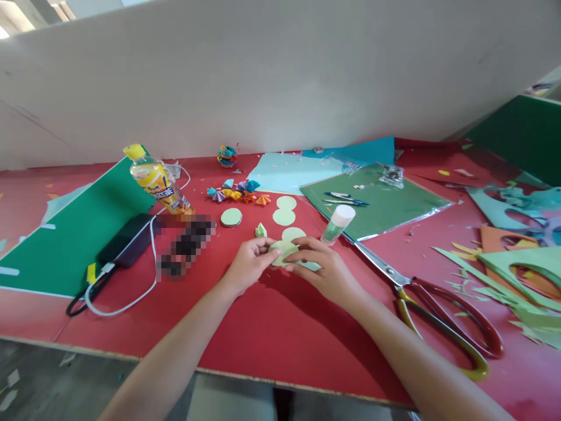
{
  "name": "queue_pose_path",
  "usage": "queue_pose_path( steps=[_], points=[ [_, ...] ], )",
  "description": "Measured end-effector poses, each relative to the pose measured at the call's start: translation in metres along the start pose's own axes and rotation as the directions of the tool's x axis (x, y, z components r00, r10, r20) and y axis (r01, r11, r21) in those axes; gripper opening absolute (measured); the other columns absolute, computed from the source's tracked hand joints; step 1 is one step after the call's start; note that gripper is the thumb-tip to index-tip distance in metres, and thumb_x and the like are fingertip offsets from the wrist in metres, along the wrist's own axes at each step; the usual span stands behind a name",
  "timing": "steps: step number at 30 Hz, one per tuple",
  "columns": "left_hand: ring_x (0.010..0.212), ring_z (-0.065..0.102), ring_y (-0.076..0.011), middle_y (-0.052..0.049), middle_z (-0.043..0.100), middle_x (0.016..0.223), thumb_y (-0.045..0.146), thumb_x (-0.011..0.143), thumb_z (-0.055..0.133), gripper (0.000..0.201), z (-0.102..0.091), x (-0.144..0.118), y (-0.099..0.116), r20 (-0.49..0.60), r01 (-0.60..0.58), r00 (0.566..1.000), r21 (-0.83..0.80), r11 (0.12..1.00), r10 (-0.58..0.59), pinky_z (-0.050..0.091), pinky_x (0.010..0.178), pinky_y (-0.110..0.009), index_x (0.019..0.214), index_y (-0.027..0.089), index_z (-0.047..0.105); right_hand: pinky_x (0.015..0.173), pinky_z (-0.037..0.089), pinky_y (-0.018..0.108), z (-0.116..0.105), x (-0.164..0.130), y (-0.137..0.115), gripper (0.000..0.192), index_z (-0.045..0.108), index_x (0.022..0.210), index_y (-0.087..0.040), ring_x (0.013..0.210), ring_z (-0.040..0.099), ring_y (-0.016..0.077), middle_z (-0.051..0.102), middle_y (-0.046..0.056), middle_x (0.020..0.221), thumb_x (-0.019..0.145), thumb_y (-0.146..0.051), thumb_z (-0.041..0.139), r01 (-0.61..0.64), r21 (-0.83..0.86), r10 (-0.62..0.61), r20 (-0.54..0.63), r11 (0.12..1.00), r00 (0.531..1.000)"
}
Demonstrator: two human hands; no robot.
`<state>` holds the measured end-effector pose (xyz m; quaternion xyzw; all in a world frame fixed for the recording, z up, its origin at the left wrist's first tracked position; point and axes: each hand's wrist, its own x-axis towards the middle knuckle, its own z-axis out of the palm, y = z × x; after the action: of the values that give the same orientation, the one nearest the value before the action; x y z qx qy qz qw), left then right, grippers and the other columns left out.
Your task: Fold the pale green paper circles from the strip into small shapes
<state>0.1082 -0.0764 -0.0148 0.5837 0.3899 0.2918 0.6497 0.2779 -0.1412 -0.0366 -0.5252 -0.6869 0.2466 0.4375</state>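
Between both hands sits a light green paper circle (283, 252). Left hand (249, 264) and right hand (323, 270) pinch its edges. Just behind the circle stands a capped glue stick (338, 224); a bottle (156, 180) of yellow drink stands far left.

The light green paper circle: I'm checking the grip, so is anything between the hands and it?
Nothing visible. The left hand and right hand both touch the light green paper circle directly with their fingers; the glue stick stands apart, beyond the right hand.
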Motion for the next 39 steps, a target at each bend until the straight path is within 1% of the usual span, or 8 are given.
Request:
queue_pose_path(
  steps=[2, 5, 7, 9, 14, 20, 29, 39],
  points=[
    [0.072, 0.061, -0.0142, -0.004, 0.065, 0.08, 0.041, 0.076, 0.063, 0.031, 0.0, -0.001, 0.002, 0.071, 0.007, 0.997, 0.013, 1.0, -0.008, 0.049, 0.067, -0.025, 0.092, 0.015, 0.066, 0.079, 0.048, 0.032, 0.0, 0.001, -0.001, 0.011, 0.069, 0.077, -0.022, 0.093, 0.06, 0.0205, 0.061, 0.008, 0.1, 0.079, -0.031, 0.063, -0.049, 0.051, 0.052, -0.056, 0.997, 0.997],
    [0.076, 0.061, -0.0151, -0.005, 0.065, 0.085, 0.04, 0.073, 0.066, 0.033, 0.002, -0.004, 0.004, 0.195, 0.018, 0.981, 0.025, 1.0, -0.023, 0.049, 0.068, -0.025, 0.093, 0.014, 0.065, 0.064, 0.05, 0.03, 0.001, 0.003, -0.003, 0.02, 0.065, 0.086, -0.019, 0.074, 0.062, 0.0181, 0.064, 0.006, 0.082, 0.077, -0.037, 0.064, -0.172, 0.157, 0.19, -0.105, 0.973, 0.976],
    [0.075, 0.062, -0.0145, -0.005, 0.065, 0.083, 0.036, 0.069, 0.072, 0.033, 0.003, -0.006, 0.005, 0.219, 0.013, 0.976, 0.021, 1.0, -0.017, 0.049, 0.07, -0.025, 0.091, 0.013, 0.064, 0.058, 0.049, 0.028, 0.001, 0.003, -0.004, 0.03, 0.062, 0.096, -0.019, 0.065, 0.059, 0.0164, 0.064, 0.004, 0.076, 0.075, -0.04, 0.065, -0.233, 0.206, 0.261, -0.121, 0.95, 0.958],
    [0.074, 0.063, -0.0148, -0.004, 0.066, 0.081, 0.035, 0.068, 0.072, 0.031, 0.004, -0.006, 0.004, 0.2, 0.002, 0.98, 0.025, 1.0, -0.006, 0.049, 0.072, -0.027, 0.088, 0.013, 0.064, 0.057, 0.048, 0.028, 0.001, 0.003, -0.005, 0.033, 0.063, 0.097, -0.018, 0.062, 0.057, 0.0154, 0.065, 0.004, 0.076, 0.073, -0.041, 0.066, -0.259, 0.226, 0.292, -0.125, 0.939, 0.948],
    [0.076, 0.065, -0.0171, -0.006, 0.068, 0.08, 0.041, 0.073, 0.067, 0.031, 0.005, -0.006, 0.004, 0.151, -0.009, 0.989, 0.106, 0.994, -0.007, 0.051, 0.068, -0.026, 0.087, 0.014, 0.065, 0.054, 0.046, 0.027, 0.001, 0.004, -0.009, 0.025, 0.066, 0.081, -0.018, 0.059, 0.055, 0.015, 0.065, 0.004, 0.071, 0.075, -0.043, 0.063, -0.261, 0.285, 0.293, -0.073, 0.922, 0.953],
    [0.074, 0.066, -0.016, -0.006, 0.069, 0.082, 0.039, 0.077, 0.064, 0.028, 0.003, -0.005, 0.002, 0.167, -0.037, 0.986, 0.136, 0.99, 0.014, 0.051, 0.066, -0.025, 0.088, 0.014, 0.065, 0.056, 0.045, 0.025, 0.001, 0.004, -0.011, 0.019, 0.066, 0.08, -0.019, 0.061, 0.057, 0.0144, 0.065, 0.003, 0.07, 0.077, -0.038, 0.063, -0.254, 0.336, 0.289, -0.057, 0.907, 0.956],
    [0.071, 0.067, -0.0164, -0.006, 0.07, 0.079, 0.039, 0.078, 0.063, 0.026, 0.003, -0.005, 0.0, 0.169, -0.01, 0.985, 0.143, 0.99, -0.015, 0.052, 0.063, -0.024, 0.084, 0.014, 0.067, 0.055, 0.044, 0.025, 0.001, 0.003, -0.01, 0.02, 0.067, 0.079, -0.019, 0.06, 0.055, 0.0141, 0.064, 0.002, 0.068, 0.078, -0.038, 0.062, -0.254, 0.3, 0.284, -0.06, 0.92, 0.957],
    [0.071, 0.064, -0.0174, -0.005, 0.069, 0.074, 0.036, 0.068, 0.072, 0.026, 0.003, -0.007, 0.004, 0.162, 0.005, 0.986, 0.166, 0.986, -0.033, 0.049, 0.068, -0.027, 0.082, 0.014, 0.067, 0.059, 0.047, 0.028, 0.001, 0.003, -0.01, 0.018, 0.067, 0.08, -0.02, 0.064, 0.059, 0.0165, 0.066, 0.003, 0.071, 0.081, -0.036, 0.058, -0.253, 0.257, 0.269, -0.029, 0.933, 0.963]
  ],
)
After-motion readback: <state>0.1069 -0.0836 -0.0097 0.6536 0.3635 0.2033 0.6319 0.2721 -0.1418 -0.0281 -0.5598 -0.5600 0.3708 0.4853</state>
